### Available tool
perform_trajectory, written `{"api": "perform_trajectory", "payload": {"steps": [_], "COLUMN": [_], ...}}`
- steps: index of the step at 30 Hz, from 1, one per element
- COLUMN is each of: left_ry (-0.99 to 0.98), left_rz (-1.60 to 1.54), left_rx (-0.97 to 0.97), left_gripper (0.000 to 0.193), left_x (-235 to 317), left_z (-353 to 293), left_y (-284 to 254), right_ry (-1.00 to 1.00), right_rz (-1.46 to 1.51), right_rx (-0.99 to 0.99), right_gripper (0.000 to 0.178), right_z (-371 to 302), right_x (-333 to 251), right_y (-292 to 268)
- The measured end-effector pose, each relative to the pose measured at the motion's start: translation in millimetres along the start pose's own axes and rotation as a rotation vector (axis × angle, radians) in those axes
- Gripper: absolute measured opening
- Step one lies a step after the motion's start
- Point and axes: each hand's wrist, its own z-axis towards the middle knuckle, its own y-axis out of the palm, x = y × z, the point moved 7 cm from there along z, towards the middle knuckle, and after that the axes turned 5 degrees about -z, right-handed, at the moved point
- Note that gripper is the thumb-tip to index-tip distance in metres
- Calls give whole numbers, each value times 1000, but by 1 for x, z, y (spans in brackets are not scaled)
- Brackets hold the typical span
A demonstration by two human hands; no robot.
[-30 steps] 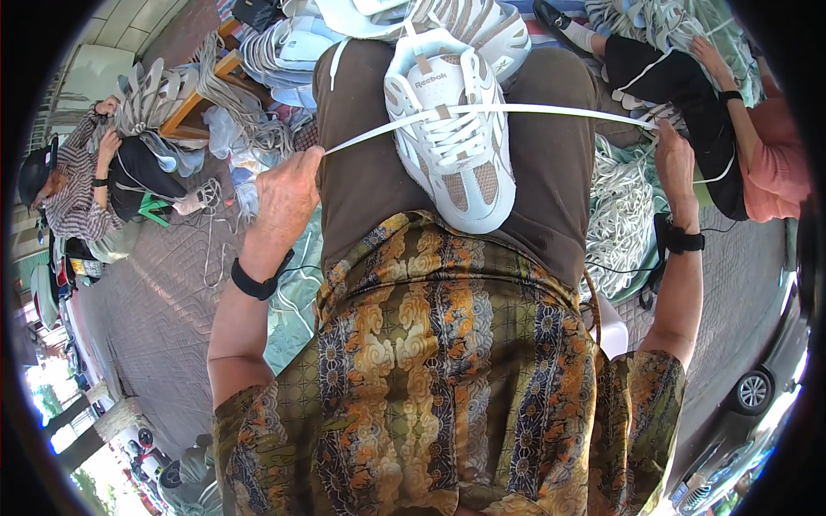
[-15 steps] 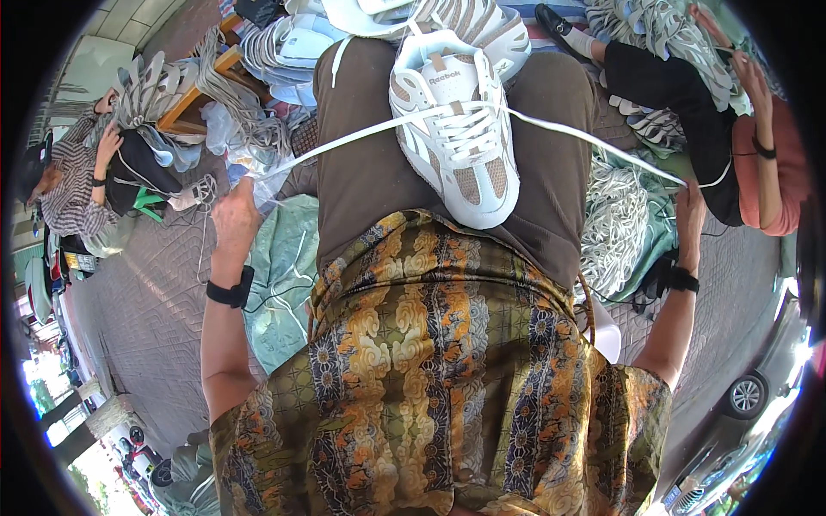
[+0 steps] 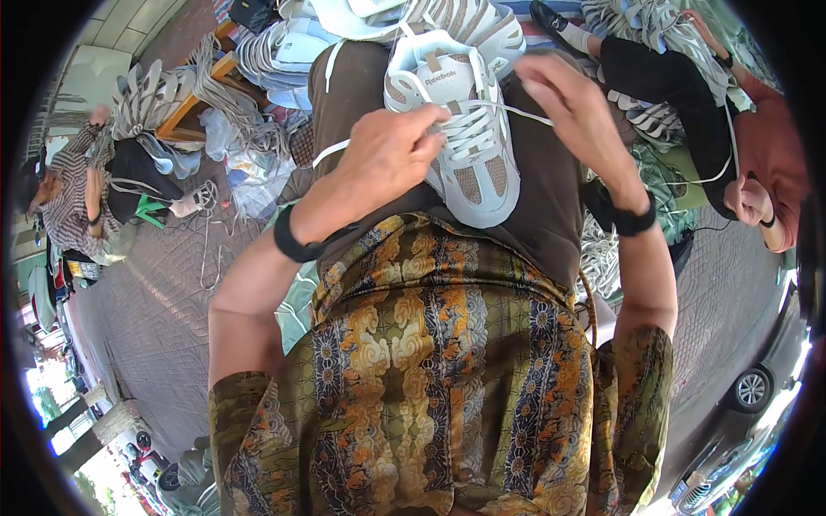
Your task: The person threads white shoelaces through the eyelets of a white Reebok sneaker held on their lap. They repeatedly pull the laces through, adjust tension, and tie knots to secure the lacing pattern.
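Observation:
A white, grey and beige sneaker (image 3: 489, 183) rests on my lap, toe toward me. White shoelace (image 3: 471, 138) criss-crosses its front, with long ends running out to both sides. Curled over the left eyelets, my left hand (image 3: 383, 150) has thumb and forefinger closed at the lace; its loose part comes out behind the hand over my left thigh. My right hand (image 3: 581, 112) hovers right of the sneaker, its bent fingers smeared by motion. The right lace end runs to its palm, and whether the fingers grip it cannot be made out.
Stacked shoe uppers (image 3: 288, 56) lie beyond my knees. Bundles of white laces (image 3: 600, 258) lie by my right leg. Co-workers sit at left (image 3: 73, 189) and right (image 3: 774, 155). A wooden stool (image 3: 185, 112) stands at far left, and a car (image 3: 740, 396) at lower right.
Both my hands have come inward from far out at the sides, where they held the lace ends stretched. The left is now at the eyelets, the right beside the sneaker; the lace has slackened.

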Motion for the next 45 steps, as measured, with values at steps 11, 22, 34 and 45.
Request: {"api": "perform_trajectory", "payload": {"steps": [11,22,34,45], "left_ry": [-7,-54,-254,33], "left_rz": [-60,-87,-423,292], "left_rx": [-83,-15,-28,144], "left_gripper": [13,11,15,22], "left_x": [-13,-18,-43,-23], "left_z": [28,12,2,-28], "left_y": [21,2,12,-16], "right_ry": [-272,-196,216,93], "right_rz": [-42,-261,267,-4], "right_rx": [-34,-26,3,-216], "right_gripper": [28,28,27,12], "right_z": [34,26,1,-20], "right_x": [-2,-19,19,-10], "right_y": [55,60,37,40]}}
